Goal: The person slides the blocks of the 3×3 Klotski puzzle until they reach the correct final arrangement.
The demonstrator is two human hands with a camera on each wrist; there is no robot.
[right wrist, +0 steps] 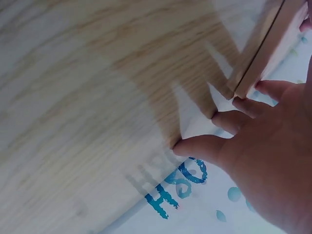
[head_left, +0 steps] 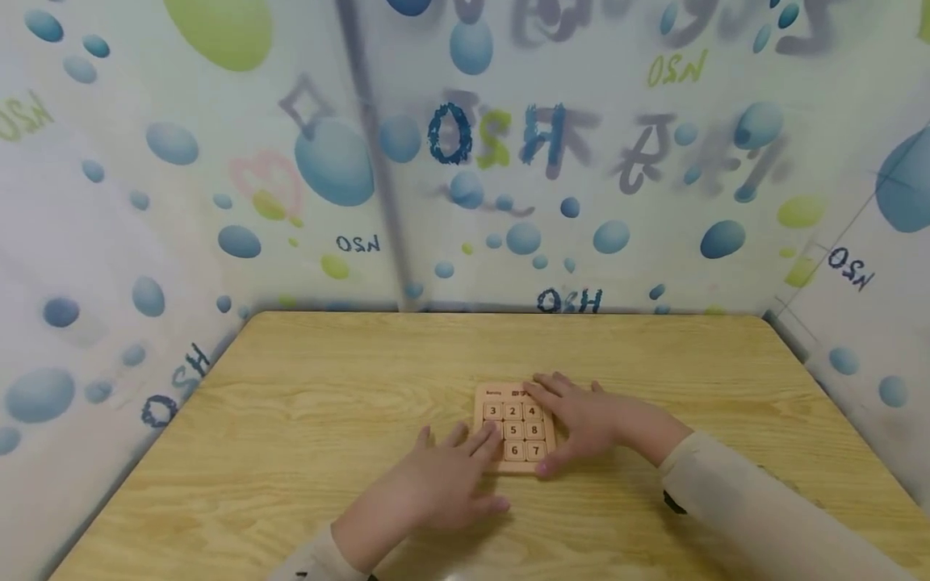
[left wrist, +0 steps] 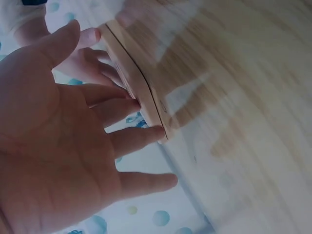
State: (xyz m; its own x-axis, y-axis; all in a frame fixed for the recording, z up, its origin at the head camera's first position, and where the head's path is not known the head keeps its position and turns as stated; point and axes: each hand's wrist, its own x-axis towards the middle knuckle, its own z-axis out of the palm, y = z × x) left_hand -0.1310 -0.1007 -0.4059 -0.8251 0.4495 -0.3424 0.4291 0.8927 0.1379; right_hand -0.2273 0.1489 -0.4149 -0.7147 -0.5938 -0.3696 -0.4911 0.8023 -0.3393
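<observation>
Pale sleeves [head_left: 770, 504] come in at the bottom of the head view; left hand [head_left: 439, 488], fingers spread apart, rests its tips over the left column of a number board [head_left: 519, 467], while right hand [head_left: 588, 420], fingers also apart, touches the right side, thumb at the near corner. Board lies flat mid-table on pale wood-grain tabletop [head_left: 291, 387], visible tiles [head_left: 513, 430] reading 3 2 4, 5 8, 6 7. Whitish walls [head_left: 625, 274] behind and both sides carry blue drops [head_left: 334, 165], reversed H2O lettering [head_left: 555, 133], blurry grey writing [head_left: 647, 153].
</observation>
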